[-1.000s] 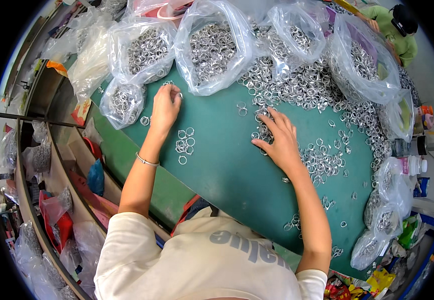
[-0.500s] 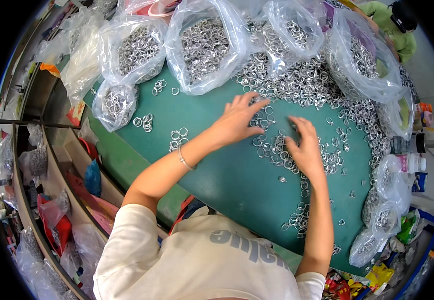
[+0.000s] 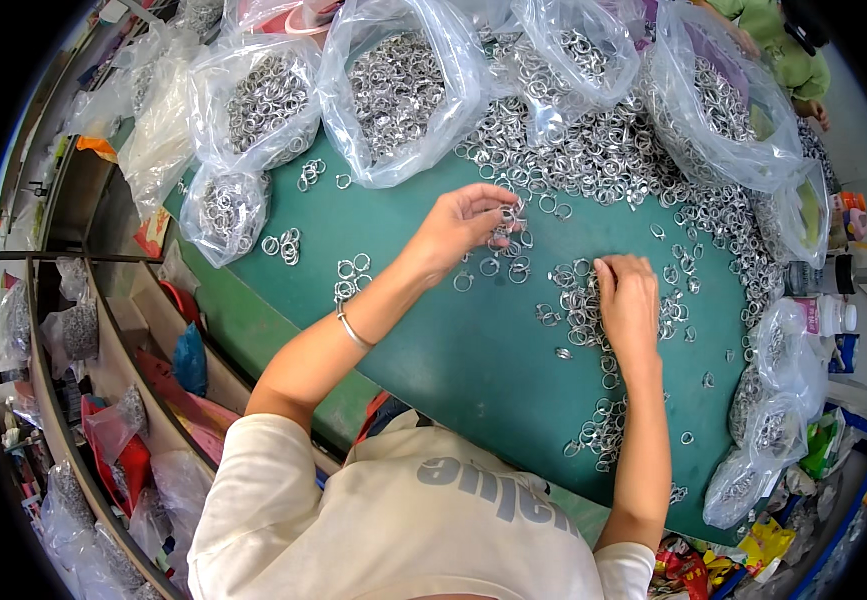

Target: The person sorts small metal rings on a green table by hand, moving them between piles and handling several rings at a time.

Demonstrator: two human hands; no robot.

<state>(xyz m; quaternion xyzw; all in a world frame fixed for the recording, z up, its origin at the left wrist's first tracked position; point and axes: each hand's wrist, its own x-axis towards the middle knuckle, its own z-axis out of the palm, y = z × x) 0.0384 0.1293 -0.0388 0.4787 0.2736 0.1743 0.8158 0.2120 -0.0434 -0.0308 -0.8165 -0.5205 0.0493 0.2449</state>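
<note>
Over the green tabletop (image 3: 434, 350), my left hand (image 3: 464, 228) has its fingers closed on several small silver metal rings (image 3: 510, 216). More loose rings (image 3: 491, 267) lie just under those fingertips. To the right, my right hand (image 3: 632, 305) is curled in, fingers bent down at the edge of a small heap of rings (image 3: 582, 312). Whether anything is inside those fingers is hidden. A separate cluster of rings (image 3: 602, 432) lies nearer to me, beside my right forearm.
Clear plastic bags of rings (image 3: 399, 95) line the far edge, with a large ring pile (image 3: 604, 150) between them. Smaller bags (image 3: 779, 435) stand at the right edge. Shelves (image 3: 104, 400) with bagged goods run along the left. Another person's green sleeve (image 3: 804, 75) shows far right.
My left hand has gone from spread fingers to closed on rings, pulling slightly left and leaving rings parted behind it. My right hand has moved slightly right and down, its fingers curling in.
</note>
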